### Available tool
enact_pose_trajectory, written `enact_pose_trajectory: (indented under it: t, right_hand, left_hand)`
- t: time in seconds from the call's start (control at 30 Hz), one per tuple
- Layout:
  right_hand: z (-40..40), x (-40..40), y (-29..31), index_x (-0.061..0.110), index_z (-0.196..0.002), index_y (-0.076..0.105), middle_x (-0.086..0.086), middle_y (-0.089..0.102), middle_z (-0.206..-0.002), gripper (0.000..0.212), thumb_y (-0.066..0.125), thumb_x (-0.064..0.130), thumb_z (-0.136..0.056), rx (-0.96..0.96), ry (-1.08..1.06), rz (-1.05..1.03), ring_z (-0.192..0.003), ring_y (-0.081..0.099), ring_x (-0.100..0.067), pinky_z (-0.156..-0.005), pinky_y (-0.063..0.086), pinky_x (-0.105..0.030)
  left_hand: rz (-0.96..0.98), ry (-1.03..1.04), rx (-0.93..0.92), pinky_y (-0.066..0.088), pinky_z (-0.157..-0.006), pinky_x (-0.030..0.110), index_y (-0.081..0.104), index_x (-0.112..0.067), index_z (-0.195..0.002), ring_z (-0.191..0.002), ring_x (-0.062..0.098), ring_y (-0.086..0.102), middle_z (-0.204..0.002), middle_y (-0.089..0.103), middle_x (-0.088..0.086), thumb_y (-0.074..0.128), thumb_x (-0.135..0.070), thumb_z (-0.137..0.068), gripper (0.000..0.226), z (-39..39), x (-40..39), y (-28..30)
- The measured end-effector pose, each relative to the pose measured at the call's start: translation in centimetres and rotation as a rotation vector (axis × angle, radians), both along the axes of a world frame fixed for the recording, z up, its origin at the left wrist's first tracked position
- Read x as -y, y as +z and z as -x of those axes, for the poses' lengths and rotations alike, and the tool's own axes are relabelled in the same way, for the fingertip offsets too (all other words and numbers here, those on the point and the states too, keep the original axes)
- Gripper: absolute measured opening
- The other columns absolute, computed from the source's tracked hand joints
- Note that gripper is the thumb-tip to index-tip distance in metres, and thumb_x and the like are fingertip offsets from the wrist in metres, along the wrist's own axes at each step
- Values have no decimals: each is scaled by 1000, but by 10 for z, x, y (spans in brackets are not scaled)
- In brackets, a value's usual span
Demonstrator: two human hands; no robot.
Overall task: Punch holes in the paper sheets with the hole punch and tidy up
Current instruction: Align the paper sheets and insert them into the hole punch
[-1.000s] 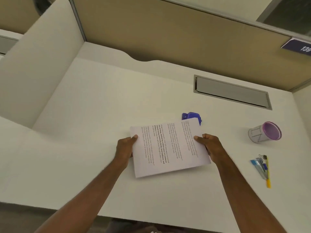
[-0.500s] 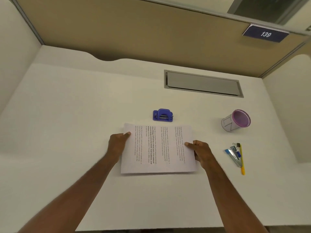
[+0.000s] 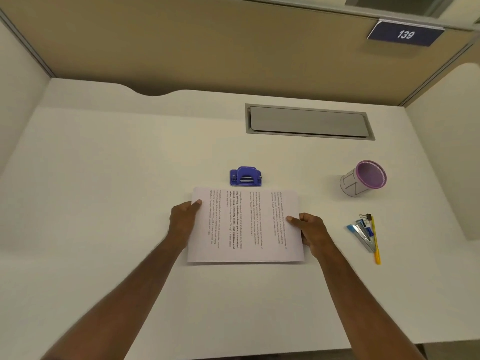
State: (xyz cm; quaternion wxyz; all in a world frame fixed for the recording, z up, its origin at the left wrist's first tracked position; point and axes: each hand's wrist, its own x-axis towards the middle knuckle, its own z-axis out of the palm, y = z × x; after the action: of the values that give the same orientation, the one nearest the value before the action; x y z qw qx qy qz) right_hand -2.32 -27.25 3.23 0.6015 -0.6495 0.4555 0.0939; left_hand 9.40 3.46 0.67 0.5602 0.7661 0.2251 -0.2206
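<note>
Gripping the paper sheets (image 3: 245, 226) by their side edges, the left hand (image 3: 183, 220) and right hand (image 3: 310, 231) square the stack on the desk (image 3: 104, 203), apparently before punching. The hole punch (image 3: 245, 175) sits just beyond, unobstructed; the far edge must slide into its slot. A cup (image 3: 363, 178), stapler (image 3: 362, 233) and pencil (image 3: 375, 240) lie well apart to the right.

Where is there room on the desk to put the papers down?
The desk is bare left of the hole punch and left hand, and near the front edge. It is crowded on the right by the pen cup, stapler and yellow pen.
</note>
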Motion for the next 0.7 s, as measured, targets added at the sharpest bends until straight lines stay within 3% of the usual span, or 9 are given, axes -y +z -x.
enact_pose_trajectory:
  t: [0.17,0.3,0.5,0.7]
  right_hand:
    - [-3,-3,1,10,-81,64,-17,76,-98,18,78,19,-84,-8,-41,-3,-84,70,-32,-87,57,-49]
    - [-6,-6,3,9,-84,62,-17,74,-96,18,74,22,-88,-6,-80,-25,-82,68,-30,-76,56,-39]
    - [-13,-8,5,5,-89,63,-19,72,-98,14,68,18,-92,-24,-92,-8,-83,67,-32,-72,55,-37]
    - [-23,-11,6,4,-88,64,-22,73,-103,16,68,19,-92,-44,-55,56,-91,70,-38,-88,56,-50]
  left_hand:
    - [4,-6,22,38,-65,34,48,-14,-71,-64,22,45,-72,55,6,60,-36,-98,37,-5,-1,0]
    - [-61,-37,86,26,-56,30,30,-21,-59,-57,18,31,-59,37,-1,61,-33,-98,51,-11,0,-3]
    - [-123,-82,166,17,-45,23,23,-24,-58,-44,9,19,-43,22,-10,61,-28,-98,55,-18,-1,-5]
    - [-138,-84,191,17,-51,29,23,-23,-58,-52,15,19,-55,23,-4,61,-26,-97,55,-25,0,-5]
